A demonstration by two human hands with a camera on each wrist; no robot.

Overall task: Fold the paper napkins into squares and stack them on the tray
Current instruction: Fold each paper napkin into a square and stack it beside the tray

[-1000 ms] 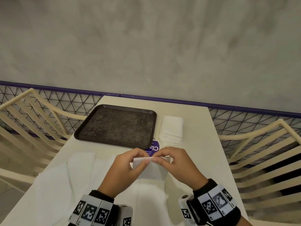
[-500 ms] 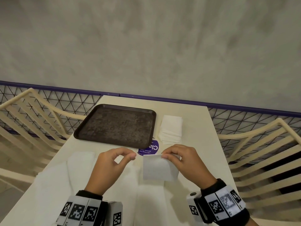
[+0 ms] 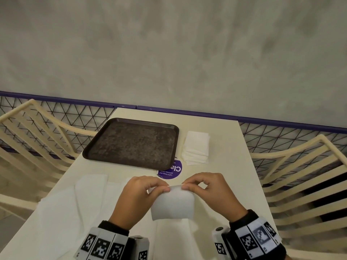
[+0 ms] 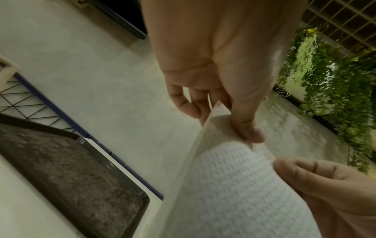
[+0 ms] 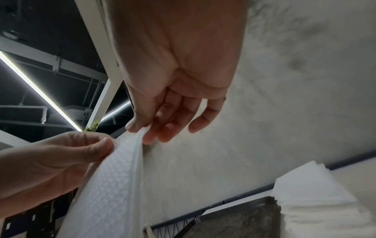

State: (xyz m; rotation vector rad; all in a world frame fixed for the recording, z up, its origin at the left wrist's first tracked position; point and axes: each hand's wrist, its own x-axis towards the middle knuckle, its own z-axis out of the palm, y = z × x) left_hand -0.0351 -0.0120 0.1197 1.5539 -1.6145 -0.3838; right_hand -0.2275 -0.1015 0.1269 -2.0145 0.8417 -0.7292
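A white folded paper napkin (image 3: 172, 203) hangs lifted above the table near its front edge. My left hand (image 3: 159, 187) pinches its top edge from the left, and my right hand (image 3: 187, 185) pinches the same edge from the right. In the left wrist view the thumb and fingers of my left hand (image 4: 238, 122) clamp the napkin (image 4: 234, 185). My right hand (image 5: 142, 132) shows the same pinch on the napkin (image 5: 114, 185) in the right wrist view. The dark tray (image 3: 131, 124) lies behind, with nothing on it.
A stack of white napkins (image 3: 196, 147) sits right of the tray. Unfolded napkins (image 3: 71, 207) lie spread over the near left of the cream table (image 3: 225, 166). A purple round sticker (image 3: 170, 170) is by the tray's near corner. Cream slatted chairs (image 3: 300, 175) flank both sides.
Half a second ago only my right hand held the napkin and my left was apart. My left hand has come back and pinches the top edge again.
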